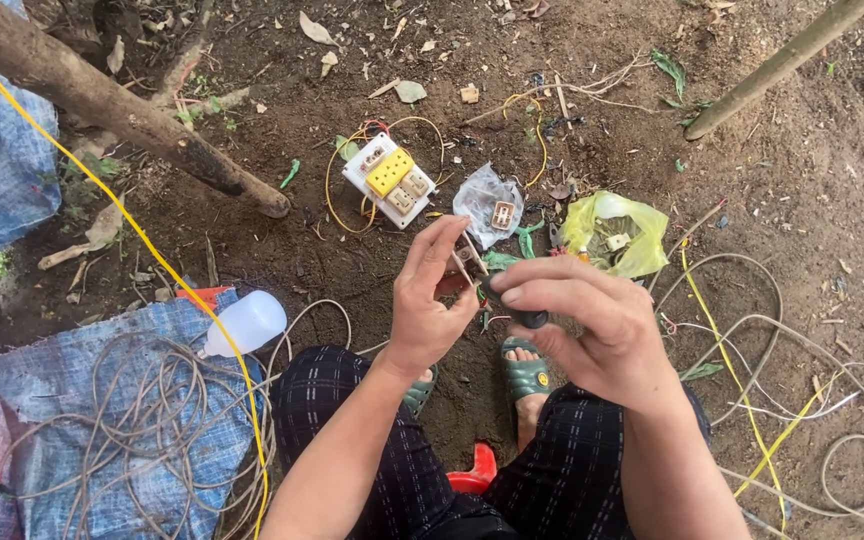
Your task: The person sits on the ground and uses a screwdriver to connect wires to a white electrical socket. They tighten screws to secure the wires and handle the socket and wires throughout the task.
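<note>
Near the centre of the frame, the left hand [434, 300] was raised with its fingers curled around a small brownish electrical part with metal prongs [467, 256], pinched between thumb and fingertips. Just to its right, the right hand [592, 325] was closed on a small black cylindrical piece [518, 312], held between thumb and forefinger; the two hands were close together, nearly touching at the fingertips. Above them, on the bare brown dirt ground [802, 190], lay a white socket board with a yellow block and tan sockets [390, 180], with thin yellow wire looped around it. Right of it sat a clear plastic bag holding a small socket [489, 205] and a crumpled yellow-green plastic bag [619, 232]. At lower left, a white plastic bottle [247, 322] lay beside a tangle of grey cable [142, 420] on blue woven sacking [72, 345].
</note>
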